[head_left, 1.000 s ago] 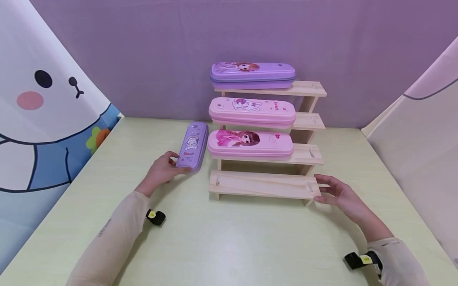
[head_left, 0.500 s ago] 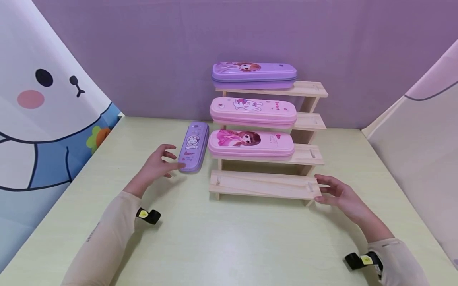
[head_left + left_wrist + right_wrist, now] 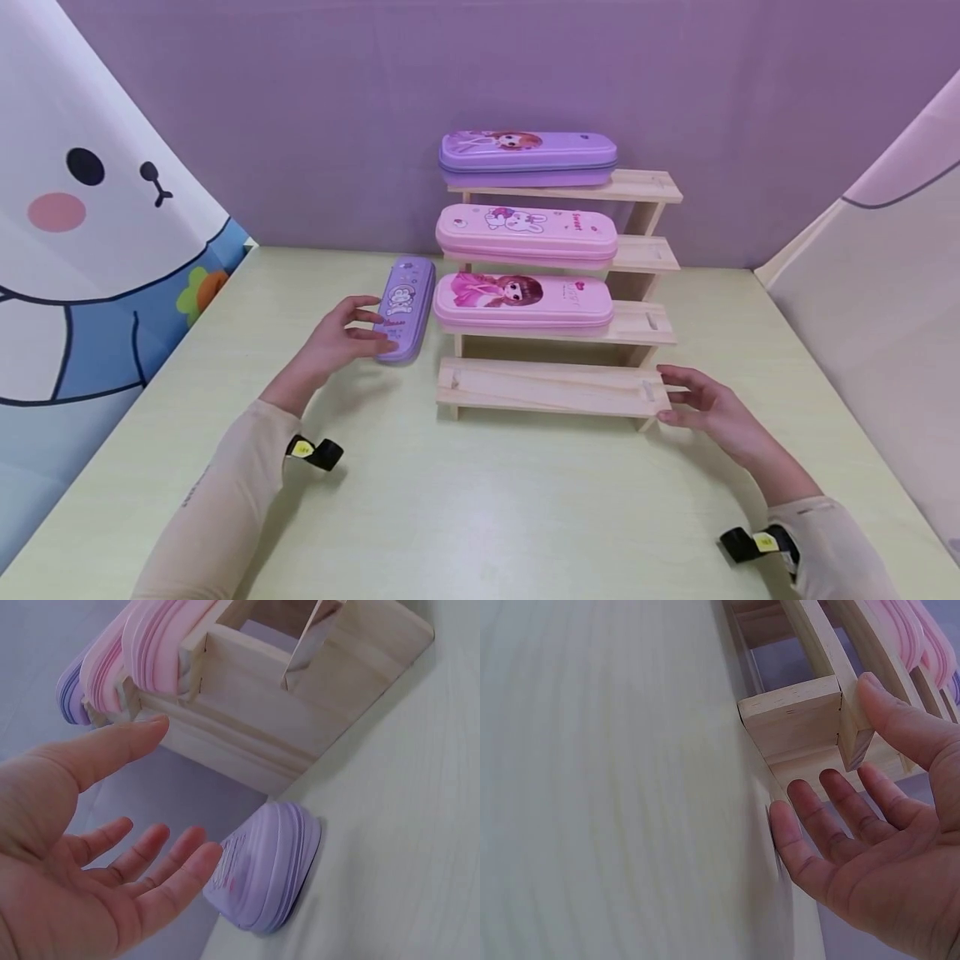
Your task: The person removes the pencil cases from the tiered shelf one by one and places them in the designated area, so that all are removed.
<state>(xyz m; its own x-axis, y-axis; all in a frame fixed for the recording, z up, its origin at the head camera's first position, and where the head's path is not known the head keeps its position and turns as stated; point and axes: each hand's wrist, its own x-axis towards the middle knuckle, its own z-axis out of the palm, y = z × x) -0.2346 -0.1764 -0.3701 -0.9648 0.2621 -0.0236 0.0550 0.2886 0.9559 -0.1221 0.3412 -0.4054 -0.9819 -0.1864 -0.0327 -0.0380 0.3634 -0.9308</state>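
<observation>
A purple pencil case (image 3: 406,308) with a cartoon animal on its lid lies on the table, left of a stepped wooden rack (image 3: 555,387). My left hand (image 3: 335,337) reaches over its near left side. In the left wrist view those fingers are spread and loosely bent, with nothing between them, beside the purple case (image 3: 262,866). My right hand (image 3: 716,417) is at the right end of the lowest step. Seen from the right wrist, the thumb (image 3: 900,720) is right at the board's end and the other fingers are relaxed, not wrapped round the wood.
Three more pencil cases sit on the upper steps: a purple one (image 3: 528,160) on top, a pink rabbit one (image 3: 528,233) below it, then a pink doll one (image 3: 525,302). A purple cloth backdrop (image 3: 337,125) stands behind the table.
My left hand first drew back from the purple pencil case's near end, then came in again slightly farther up its left side. The right hand has stayed at the rack.
</observation>
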